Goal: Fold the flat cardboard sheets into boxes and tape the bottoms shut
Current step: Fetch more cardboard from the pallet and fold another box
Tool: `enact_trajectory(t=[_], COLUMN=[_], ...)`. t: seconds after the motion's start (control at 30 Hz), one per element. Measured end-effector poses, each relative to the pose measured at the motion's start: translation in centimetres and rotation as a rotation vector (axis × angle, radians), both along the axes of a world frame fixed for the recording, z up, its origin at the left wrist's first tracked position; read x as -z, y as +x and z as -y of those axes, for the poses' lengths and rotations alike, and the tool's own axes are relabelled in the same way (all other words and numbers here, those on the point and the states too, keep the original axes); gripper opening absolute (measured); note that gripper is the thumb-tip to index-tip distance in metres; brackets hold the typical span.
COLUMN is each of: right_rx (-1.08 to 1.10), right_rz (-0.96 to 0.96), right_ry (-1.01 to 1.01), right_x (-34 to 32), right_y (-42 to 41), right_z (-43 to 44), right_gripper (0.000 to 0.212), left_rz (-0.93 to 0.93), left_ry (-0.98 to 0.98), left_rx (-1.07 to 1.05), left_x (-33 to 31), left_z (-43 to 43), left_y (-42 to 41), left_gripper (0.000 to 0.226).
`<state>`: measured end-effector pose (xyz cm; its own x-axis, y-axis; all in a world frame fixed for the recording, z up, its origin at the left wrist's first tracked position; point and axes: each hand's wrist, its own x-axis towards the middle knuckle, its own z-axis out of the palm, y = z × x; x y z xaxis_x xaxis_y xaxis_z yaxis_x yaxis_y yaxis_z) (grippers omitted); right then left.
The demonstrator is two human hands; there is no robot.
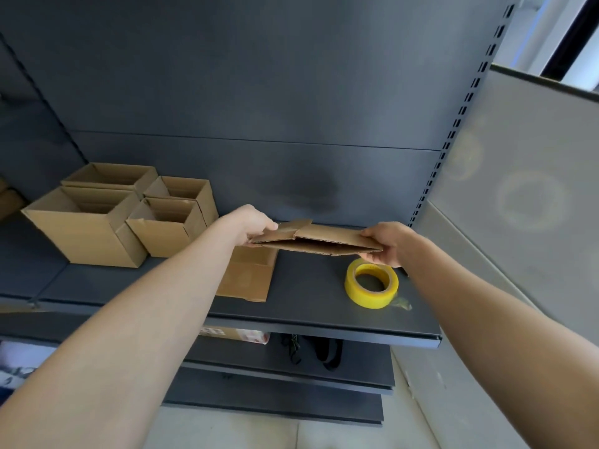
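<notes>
I hold a flat brown cardboard sheet level above the dark shelf. My left hand pinches its left end and my right hand grips its right end. Under my left wrist another flat cardboard sheet lies on the shelf. A roll of yellow tape lies flat on the shelf just below my right hand, with a loose tape end at its right.
Several folded open-topped cardboard boxes stand grouped at the shelf's left. The dark back panel rises behind. A grey partition stands on the right. Lower shelves hold a small package and black straps.
</notes>
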<state>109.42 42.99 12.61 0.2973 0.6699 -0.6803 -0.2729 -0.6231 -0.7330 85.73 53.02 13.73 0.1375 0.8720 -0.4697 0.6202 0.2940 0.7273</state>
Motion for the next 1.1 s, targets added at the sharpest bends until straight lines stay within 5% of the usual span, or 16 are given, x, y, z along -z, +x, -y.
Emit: enact_trajectory(t=[0.17,0.37,0.83,1.1], right_rx=[0.006,0.091,-0.14,-0.268], right_rz=[-0.138,-0.22,-0.231,0.027], right_ry=[-0.029,0.012,-0.011,-0.009], right_x=[-0.4,-0.1,-0.4,-0.2], right_y=[-0.8,-0.9,3.4,4.3], right_z=[-1.4,-2.5,-3.2,-3.8], right_gripper=[0.023,0.066,0.064,0.052], left_rz=[0.122,0.162,0.008,-0.046], left_ry=[-0.054,-0.087,0.002,0.01], left_rx=[-0.036,-0.053,-0.103,-0.141], left_x=[-0.4,-0.5,-1.2,-0.7], left_z=[-0.7,-1.3,0.5,2.5], left_y=[-0.8,-1.5,1.3,3.0], left_gripper=[0.012,0.045,0.059,0.084])
